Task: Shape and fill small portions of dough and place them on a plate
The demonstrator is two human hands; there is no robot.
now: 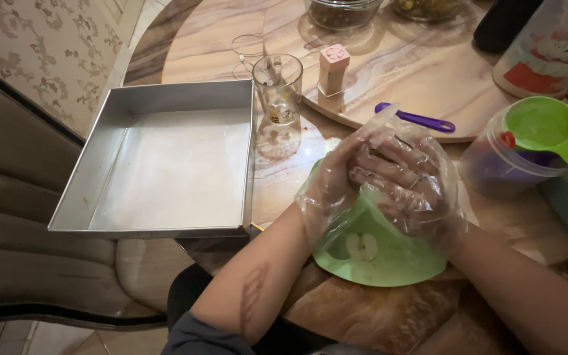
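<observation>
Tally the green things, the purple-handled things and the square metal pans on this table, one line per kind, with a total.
Green things: 2, the bowl under both gloved hands and the measuring cup
Purple-handled utensils: 1
Square metal pans: 1
Total: 4

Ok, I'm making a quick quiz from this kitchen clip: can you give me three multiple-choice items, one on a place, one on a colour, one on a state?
1. Where does the square metal pan sit relative to the gloved hands?
A. to their left
B. to their right
C. under them

2. What colour is the bowl under the hands?
A. red
B. green
C. white

3. What is in the metal pan?
A. batter
B. chopped fruit
C. no food, only its pale base

Answers:
1 A, the pan juts over the table edge left of the left hand.
2 B, green rim with an apple picture.
3 C, only the pan's flat, pale base shows; right hand and left hand are clasped over the bowl instead.
</observation>
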